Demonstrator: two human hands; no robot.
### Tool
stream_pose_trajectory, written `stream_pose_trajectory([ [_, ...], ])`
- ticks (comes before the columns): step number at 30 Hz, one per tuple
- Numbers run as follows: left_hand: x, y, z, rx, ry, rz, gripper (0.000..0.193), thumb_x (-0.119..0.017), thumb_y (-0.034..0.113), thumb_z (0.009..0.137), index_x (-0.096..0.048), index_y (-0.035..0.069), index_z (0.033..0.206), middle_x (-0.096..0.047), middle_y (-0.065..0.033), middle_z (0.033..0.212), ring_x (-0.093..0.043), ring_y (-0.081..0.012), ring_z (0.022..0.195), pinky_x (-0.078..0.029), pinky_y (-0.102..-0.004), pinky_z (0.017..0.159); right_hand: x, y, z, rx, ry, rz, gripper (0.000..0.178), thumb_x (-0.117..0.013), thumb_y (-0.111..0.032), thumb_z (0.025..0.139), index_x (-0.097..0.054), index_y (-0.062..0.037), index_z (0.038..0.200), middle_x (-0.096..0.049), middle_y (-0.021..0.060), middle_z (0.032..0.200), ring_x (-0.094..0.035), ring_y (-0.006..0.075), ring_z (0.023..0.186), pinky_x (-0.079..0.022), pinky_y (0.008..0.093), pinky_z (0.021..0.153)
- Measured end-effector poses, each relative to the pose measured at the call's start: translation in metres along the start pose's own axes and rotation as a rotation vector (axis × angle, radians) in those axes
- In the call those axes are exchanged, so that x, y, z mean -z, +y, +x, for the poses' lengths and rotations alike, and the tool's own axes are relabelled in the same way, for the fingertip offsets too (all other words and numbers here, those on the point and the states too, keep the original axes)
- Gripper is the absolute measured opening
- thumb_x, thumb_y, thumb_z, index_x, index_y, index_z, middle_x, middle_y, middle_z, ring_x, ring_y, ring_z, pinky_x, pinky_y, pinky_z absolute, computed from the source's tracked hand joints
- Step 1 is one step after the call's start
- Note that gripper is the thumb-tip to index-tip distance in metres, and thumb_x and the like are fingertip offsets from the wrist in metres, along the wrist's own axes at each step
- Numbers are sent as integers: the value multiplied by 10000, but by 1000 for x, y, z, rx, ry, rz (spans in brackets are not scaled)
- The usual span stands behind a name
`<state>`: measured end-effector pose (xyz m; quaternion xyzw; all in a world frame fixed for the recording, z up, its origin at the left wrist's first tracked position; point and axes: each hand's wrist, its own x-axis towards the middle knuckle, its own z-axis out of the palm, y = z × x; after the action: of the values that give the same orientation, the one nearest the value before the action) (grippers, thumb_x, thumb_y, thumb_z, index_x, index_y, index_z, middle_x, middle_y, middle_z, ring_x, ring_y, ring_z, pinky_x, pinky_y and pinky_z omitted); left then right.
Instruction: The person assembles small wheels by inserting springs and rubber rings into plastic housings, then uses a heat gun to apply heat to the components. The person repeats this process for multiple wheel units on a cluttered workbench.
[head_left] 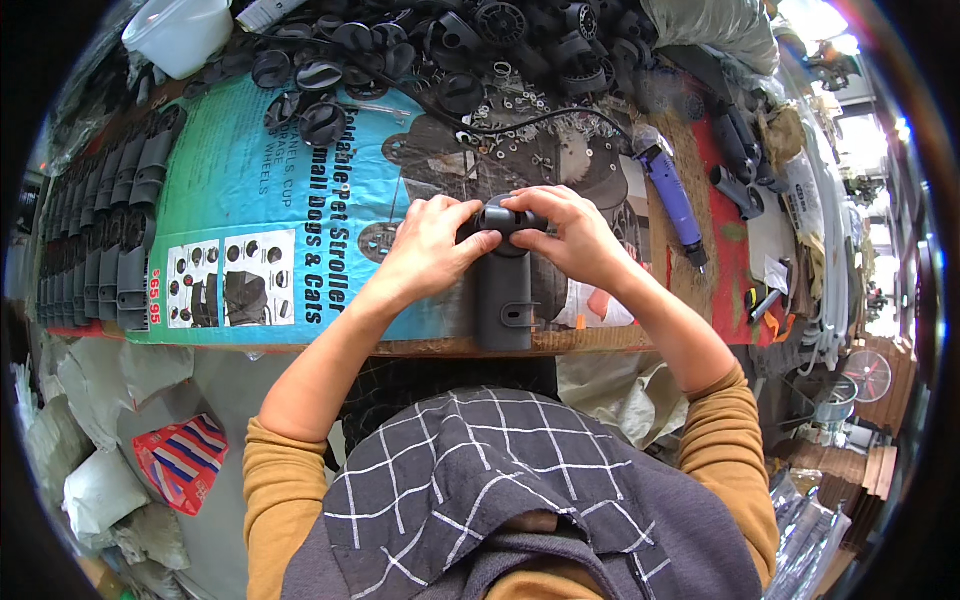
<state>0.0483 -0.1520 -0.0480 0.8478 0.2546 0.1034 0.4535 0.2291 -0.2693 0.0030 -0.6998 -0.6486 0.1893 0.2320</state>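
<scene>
A black plastic tube-shaped part (503, 300) lies at the bench's near edge, a small tab with a hole on its side. At its far end sits a round black plastic fitting (497, 217). My left hand (436, 245) grips the fitting from the left, thumb and fingers closed on its side. From the right, my right hand (568, 232) pinches the same fitting, its fingers curled over the far side. The two thumbs are close together on the near side. My fingers partly hide the joint between the fitting and the tube.
Rows of black plastic parts (120, 215) stand at left. Black knobs and wheels (460, 92) pile up at the back, beside scattered small metal hardware (590, 125). A purple power screwdriver (672, 200) lies to the right, its black cable crossing behind. A white tub (180, 38) sits far left.
</scene>
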Motion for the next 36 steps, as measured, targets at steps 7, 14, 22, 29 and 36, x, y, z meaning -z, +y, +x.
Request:
stream_pose_trajectory([
  [7,9,4,16,-150,-77,132,437,-714,359,804,-645,-10,1029,-590,-248,1066,-546,-404,1043,-455,-472,920,-24,13,-9,-102,33,298,372,-690,-131,842,-600,-58,1196,-576,199,1289,-540,364,1223,-434,407,1022],
  [14,6,31,42,490,-281,-115,616,-660,553,863,-654,-30,1061,-650,-105,876,-608,-162,865,-504,-319,704,-45,28,-25,-39,222,392,346,-665,-109,867,-574,-41,1194,-571,202,1289,-555,378,1192,-448,408,994],
  [22,0,52,63,778,-357,-510,328,-739,491,813,-682,184,916,-588,45,799,-482,-46,662,-360,-201,557,-48,44,-37,51,305,652,450,-702,-84,860,-482,-68,1252,-586,126,1223,-551,208,1146,-433,345,983],
  [29,18,80,21,292,-252,-793,431,-755,269,845,-628,-17,1142,-650,-49,1018,-571,-114,947,-431,-269,863,-17,3,-56,-333,-29,1691,593,-741,-20,779,-489,-42,1315,-604,48,1190,-578,151,1119,-487,313,942],
  [36,32,100,2,-221,79,15,483,-772,438,768,-613,-3,882,-623,-120,830,-586,-156,779,-476,-317,680,9,-34,-42,-104,45,1041,402,-762,-7,726,-584,-13,1087,-641,-7,981,-586,67,894,-502,261,780],
])
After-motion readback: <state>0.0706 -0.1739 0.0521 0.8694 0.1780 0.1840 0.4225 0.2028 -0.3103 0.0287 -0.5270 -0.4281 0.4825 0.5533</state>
